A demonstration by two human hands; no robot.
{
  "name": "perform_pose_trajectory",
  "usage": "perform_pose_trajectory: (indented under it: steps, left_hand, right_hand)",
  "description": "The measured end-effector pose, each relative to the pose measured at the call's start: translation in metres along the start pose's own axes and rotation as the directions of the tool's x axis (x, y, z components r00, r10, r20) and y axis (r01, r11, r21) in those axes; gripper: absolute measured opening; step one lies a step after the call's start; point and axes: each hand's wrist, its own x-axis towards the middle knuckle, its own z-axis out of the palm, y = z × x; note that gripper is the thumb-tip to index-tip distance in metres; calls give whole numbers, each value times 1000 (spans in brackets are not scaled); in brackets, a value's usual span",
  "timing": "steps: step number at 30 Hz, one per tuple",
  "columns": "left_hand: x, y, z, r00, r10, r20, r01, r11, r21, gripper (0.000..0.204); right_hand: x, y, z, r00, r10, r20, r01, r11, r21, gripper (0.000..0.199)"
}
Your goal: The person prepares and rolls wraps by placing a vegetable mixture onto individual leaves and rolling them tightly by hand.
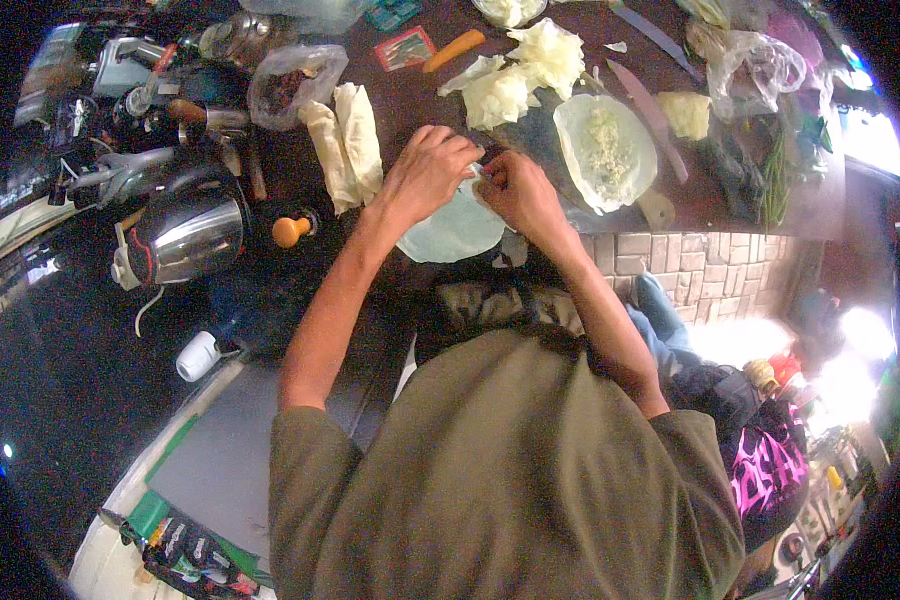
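My left hand (430, 172) and my right hand (518, 192) meet at the table's near edge, fingertips close together. Both have their fingers bent in a pinch. A small whitish bit shows between them, but what they grip is too small to make out. Under them lies a pale bluish round plate (448, 235), partly covered by my hands. Two long cream-coloured rolls (342, 150) lie side by side left of my left hand. Right of my right hand, a pale scalloped plate (640, 150) holds finely shredded cabbage (606, 148). Loose cabbage leaves (520, 80) lie just beyond my hands.
A pink-bladed knife (645, 110) and another knife (655, 40) lie at right, near clear plastic bags (755, 70) and green stalks (775, 185). A carrot (454, 50) lies at the far side. At left are a bag with dark contents (295, 88) and a kettle (195, 235). Someone sits at lower right.
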Motion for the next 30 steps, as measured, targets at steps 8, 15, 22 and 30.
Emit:
perform_pose_trajectory:
  steps: [8, 15, 22, 30]
  left_hand:
    - [13, -6, -5, 962, 52, 269, -57, 998, 12, 28]
    - [10, -12, -5, 953, 71, 294, -62, 997, -39, 28]
    - [8, -16, -19, 934, 78, 349, -57, 996, -70, 34]
    - [2, -19, -13, 959, 89, 270, -80, 996, -42, 34]
  right_hand:
    - [-4, 8, 13, 994, -32, -101, 34, 999, 23, 32]
    - [-10, 2, 10, 996, -84, -19, 83, 996, -43, 35]
    - [-7, -1, 11, 990, -139, -6, 138, 984, -111, 33]
    - [11, 0, -3, 942, -307, 134, 326, 932, -160, 36]
